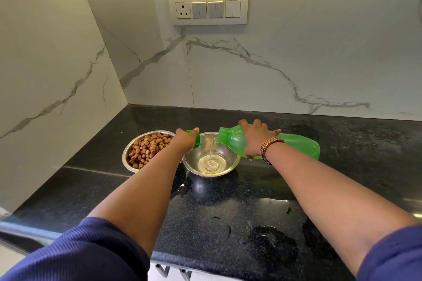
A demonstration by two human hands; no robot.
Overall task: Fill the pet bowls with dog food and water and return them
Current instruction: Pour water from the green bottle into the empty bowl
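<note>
Two steel bowls [180, 155], one green bottle [294, 145], one cap [196, 138].

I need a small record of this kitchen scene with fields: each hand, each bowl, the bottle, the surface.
left hand: holds the green bottle cap at the water bowl's rim
right hand: grips the green bottle, tipped on its side
green bottle: mouth over the water bowl, thin stream of water pouring out
water bowl: steel, shallow water at the bottom
food bowl: steel, filled with brown kibble, to the left of the water bowl
countertop: black stone, wet patches near the front edge
</note>
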